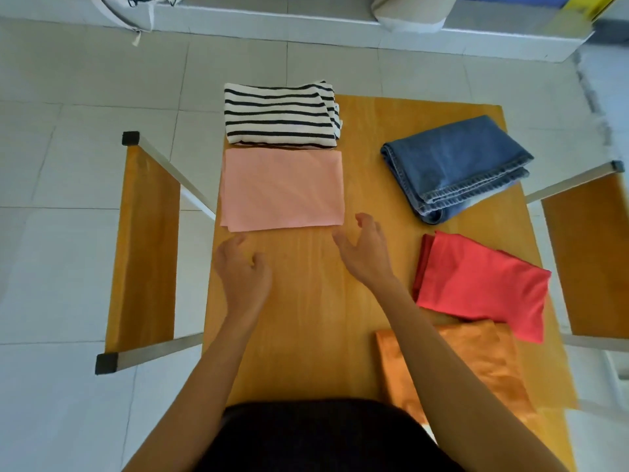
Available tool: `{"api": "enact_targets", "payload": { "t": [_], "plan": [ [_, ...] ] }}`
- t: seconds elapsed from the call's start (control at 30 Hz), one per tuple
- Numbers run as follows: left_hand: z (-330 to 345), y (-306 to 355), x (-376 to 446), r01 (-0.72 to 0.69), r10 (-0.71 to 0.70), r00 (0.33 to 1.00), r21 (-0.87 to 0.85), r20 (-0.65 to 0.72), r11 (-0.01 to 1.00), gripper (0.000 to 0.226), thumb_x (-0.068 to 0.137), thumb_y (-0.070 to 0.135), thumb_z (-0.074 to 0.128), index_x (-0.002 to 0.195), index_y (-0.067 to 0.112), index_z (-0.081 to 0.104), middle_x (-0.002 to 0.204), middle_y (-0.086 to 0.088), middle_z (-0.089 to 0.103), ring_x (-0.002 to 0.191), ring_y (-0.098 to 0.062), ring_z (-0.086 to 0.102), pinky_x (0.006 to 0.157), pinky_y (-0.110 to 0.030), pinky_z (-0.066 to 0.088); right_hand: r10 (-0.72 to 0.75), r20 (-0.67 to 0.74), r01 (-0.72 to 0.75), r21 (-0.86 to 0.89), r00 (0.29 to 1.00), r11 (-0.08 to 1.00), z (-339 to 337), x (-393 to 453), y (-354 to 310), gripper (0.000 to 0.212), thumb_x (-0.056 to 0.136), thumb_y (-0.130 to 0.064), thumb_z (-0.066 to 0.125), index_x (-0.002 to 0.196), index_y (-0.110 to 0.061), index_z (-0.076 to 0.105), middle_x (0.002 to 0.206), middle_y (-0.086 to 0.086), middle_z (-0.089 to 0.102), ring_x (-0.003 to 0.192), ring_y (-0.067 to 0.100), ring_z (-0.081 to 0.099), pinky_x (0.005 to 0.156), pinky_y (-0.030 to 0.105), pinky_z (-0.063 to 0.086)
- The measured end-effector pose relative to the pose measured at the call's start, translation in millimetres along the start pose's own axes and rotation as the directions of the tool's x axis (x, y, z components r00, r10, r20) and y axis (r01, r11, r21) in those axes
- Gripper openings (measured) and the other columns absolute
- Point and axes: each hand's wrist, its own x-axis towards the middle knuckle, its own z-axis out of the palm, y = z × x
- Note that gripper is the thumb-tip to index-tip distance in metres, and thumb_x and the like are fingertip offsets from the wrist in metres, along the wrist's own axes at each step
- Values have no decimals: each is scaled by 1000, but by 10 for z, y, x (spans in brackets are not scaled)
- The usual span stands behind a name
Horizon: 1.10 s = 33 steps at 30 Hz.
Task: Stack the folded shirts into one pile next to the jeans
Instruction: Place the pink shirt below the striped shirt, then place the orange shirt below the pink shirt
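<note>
Folded blue jeans point(456, 165) lie at the table's far right. A black-and-white striped shirt point(280, 114) sits at the far left, overhanging the far edge. A folded pink shirt point(281, 189) lies just in front of it. On the right, a red shirt point(480, 284) lies below the jeans, and an orange shirt point(476, 362) lies nearest me, partly under the red one and my right forearm. My left hand point(243, 270) hovers just below the pink shirt's near-left corner, fingers apart and empty. My right hand point(366, 248) is spread near its near-right corner, holding nothing.
The wooden table point(306, 318) has bare surface in its middle and between the striped shirt and the jeans. Wooden benches with metal frames flank it on the left point(144, 247) and right point(589, 257). Tiled floor surrounds everything.
</note>
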Motion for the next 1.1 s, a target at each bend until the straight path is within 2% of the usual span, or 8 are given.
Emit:
{"api": "enact_targets", "payload": {
  "t": [0.17,0.33,0.47,0.6,0.67,0.77,0.93,1.1],
  "plan": [
    [214,73,-543,-68,84,948,-63,308,996,41,95,19,51,136,15,47,137,-4,48,120,-17,52,98,-32,45,3,-79,-3,1,997,1000,-177,-509,269,54,92,-40,62,137,-11,49,138,8,50,128,23,47,102,30,37],
    [397,72,-996,-115,36,742,75,669,990,31,95,28,51,123,17,56,120,0,60,104,-14,57,81,-25,46,25,-158,-25,0,987,1000,-414,-812,647,46,91,-34,65,130,-11,54,130,11,55,124,27,48,105,36,37],
    [587,-64,-1335,-221,-65,632,260,772,940,33,94,42,49,113,17,59,107,2,62,101,-18,59,79,-27,43,57,-239,-63,-16,969,998,-702,-955,1019,40,89,-27,67,122,-6,59,119,16,61,114,34,53,99,43,41],
    [791,-61,-1677,-205,-64,658,261,750,943,25,94,39,50,82,20,61,78,4,62,95,-28,64,61,-27,36,113,-281,-133,-54,953,990,-1042,-1093,1477,42,87,-24,67,122,-3,60,119,21,61,114,39,53,97,44,41],
    [897,-50,-1837,-175,-83,669,265,739,948,31,93,42,52,105,18,66,101,-1,69,102,-25,64,71,-28,42,162,-303,-191,-69,939,979,-1212,-1163,1721,42,87,-29,67,120,-4,60,117,21,60,112,41,52,95,47,43],
    [1015,-94,-1982,-103,-127,735,294,666,950,51,90,48,54,127,12,54,123,-6,63,112,-26,60,86,-32,46,302,-319,-348,-95,898,933,-1421,-1275,1979,48,89,-41,62,122,-8,53,126,18,53,118,40,47,96,50,40],
    [1123,-79,-2139,-48,-143,827,323,543,945,63,90,51,54,133,4,46,129,-14,59,115,-32,57,87,-35,45,487,-223,-518,-113,845,848,-1495,-1447,2290,84,82,-66,59,138,-8,36,140,17,45,128,40,44,100,51,39],
    [1199,-95,-2253,-76,-144,807,342,572,937,70,92,60,45,135,5,48,132,-13,58,117,-29,57,87,-32,43,467,-148,-480,-65,872,875,-1402,-1497,2372,74,87,-68,51,132,-11,39,128,14,59,112,36,60,90,47,50]
  ]
}}
